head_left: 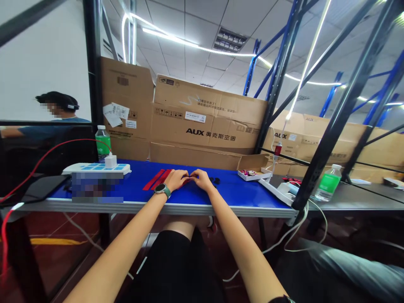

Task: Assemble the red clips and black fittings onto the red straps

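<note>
My left hand [176, 180], with a watch [160, 189] on its wrist, rests low over the blue tabletop with its fingers bent and closed. My right hand [201, 179] meets it from the other side, thumb and fingers pinched together. A bit of red strip [187, 181] shows between and under the fingertips, and both hands appear closed on it; the fingers hide most of it. Flat red strips [154, 180] lie side by side just left of my left hand. Small black pieces [216, 181] lie beside my right hand.
At the left are a power strip [91, 168] with a white charger [110, 161] and a green-labelled bottle [103, 143]. An open small box [255, 172] and another power strip [277, 191] lie right. Cardboard cartons [208, 122] wall the back. A person [59, 113] sits left.
</note>
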Motion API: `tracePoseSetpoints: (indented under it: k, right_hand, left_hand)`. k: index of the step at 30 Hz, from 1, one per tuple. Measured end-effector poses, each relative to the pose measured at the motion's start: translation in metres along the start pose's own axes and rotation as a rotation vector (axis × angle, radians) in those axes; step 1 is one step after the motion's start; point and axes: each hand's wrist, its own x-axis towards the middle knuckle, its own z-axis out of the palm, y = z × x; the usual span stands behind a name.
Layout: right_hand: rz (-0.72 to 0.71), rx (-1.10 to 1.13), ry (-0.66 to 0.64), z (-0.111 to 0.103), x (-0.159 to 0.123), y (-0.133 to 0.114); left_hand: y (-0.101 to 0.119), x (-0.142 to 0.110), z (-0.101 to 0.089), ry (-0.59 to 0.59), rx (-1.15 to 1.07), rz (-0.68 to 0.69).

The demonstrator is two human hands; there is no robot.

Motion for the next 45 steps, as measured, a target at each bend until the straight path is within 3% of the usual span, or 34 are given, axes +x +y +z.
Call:
tracePoseSetpoints:
  k: [2,8,14,16,22,25,28,30,35,39,42,45]
  right_hand:
    - [0.080,-0.017,0.042,-0.002,-0.001,-0.001]
    - [0.562,-0.264,0.329,-0.023,-0.007,-0.002]
    - [0.914,-0.228,0.602,-0.050,-0.020,0.003]
    - [1.003,-0.254,0.606,-0.055,-0.025,0.008]
    - [1.199,-0.376,0.389,-0.053,-0.032,0.018]
    - [1.087,-0.469,0.334,-0.049,-0.028,0.015]
    - [0.817,-0.474,0.118,-0.044,-0.023,0.010]
    - [0.736,-0.488,-0.017,-0.039,-0.022,0.009]
    - [0.515,-0.558,-0.151,-0.029,-0.019,0.008]
    - [0.485,-0.553,-0.195,-0.027,-0.015,0.007]
    - [0.493,-0.537,-0.108,-0.029,-0.016,0.007]
    - [0.590,-0.564,-0.043,-0.032,-0.020,0.009]
  left_hand:
    - [0.001,0.000,0.000,0.006,-0.010,-0.033]
    - [0.003,-0.006,0.002,-0.117,0.120,-0.106]
    - [-0.002,-0.005,0.007,-0.131,0.137,-0.091]
    - [-0.005,-0.004,0.010,-0.134,0.127,-0.100]
    - [-0.011,-0.004,0.013,-0.113,0.155,-0.105]
    - [-0.007,-0.004,0.011,-0.123,0.178,-0.104]
    - [-0.003,-0.004,0.008,-0.101,0.208,-0.143]
    - [0.000,-0.004,0.005,-0.071,0.213,-0.185]
    - [0.003,-0.005,0.001,-0.121,0.186,-0.179]
    - [0.003,-0.005,0.002,-0.137,0.175,-0.150]
    - [0.002,-0.005,0.002,-0.141,0.163,-0.147]
    - [0.003,-0.005,0.001,-0.158,0.152,-0.140]
